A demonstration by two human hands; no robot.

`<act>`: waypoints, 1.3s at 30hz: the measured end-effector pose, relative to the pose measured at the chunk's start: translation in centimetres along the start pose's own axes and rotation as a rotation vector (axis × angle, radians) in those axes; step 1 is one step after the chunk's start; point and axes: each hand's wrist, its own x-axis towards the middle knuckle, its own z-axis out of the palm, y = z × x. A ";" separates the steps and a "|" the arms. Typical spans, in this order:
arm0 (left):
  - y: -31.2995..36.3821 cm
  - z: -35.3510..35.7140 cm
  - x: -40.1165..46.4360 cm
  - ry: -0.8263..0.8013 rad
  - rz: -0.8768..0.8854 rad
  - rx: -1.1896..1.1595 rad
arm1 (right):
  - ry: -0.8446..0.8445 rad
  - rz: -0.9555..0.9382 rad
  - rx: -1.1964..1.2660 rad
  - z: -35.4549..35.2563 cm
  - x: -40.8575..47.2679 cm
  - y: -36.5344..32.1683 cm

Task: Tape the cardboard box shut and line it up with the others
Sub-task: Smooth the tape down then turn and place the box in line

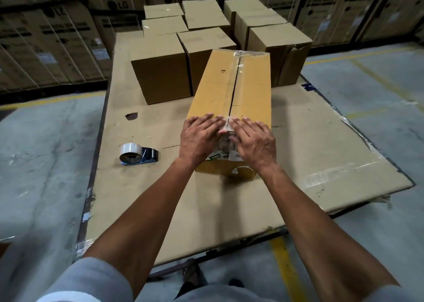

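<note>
A long yellow-brown cardboard box [247, 83] lies on the cardboard-covered platform, its top seam running away from me with clear tape along it. My left hand [198, 138] and my right hand [254, 144] lie flat with spread fingers on the box's near end, one on each side of the seam, pressing the crinkled tape end over the edge. Neither hand holds anything. A tape dispenser [136, 154] with a white roll lies on the platform to the left of the box, apart from my hands.
Several taped brown boxes [161, 72] stand in rows just behind the long box. The platform's cardboard sheet [321, 145] is torn at the right edge. Stacked large cartons [52, 42] line the back wall. Grey concrete floor with yellow lines surrounds the platform.
</note>
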 end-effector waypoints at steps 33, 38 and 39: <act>0.3 -2.7 4.9 -0.294 -0.334 -0.243 | -0.257 0.356 0.384 -2.3 4.9 0.4; 0.0 -3.4 7.7 -0.570 -0.399 -0.269 | -0.490 0.455 0.379 -2.1 6.9 1.0; 0.2 -3.2 7.6 -0.543 -0.418 -0.271 | -0.485 0.466 0.353 -1.8 6.9 0.8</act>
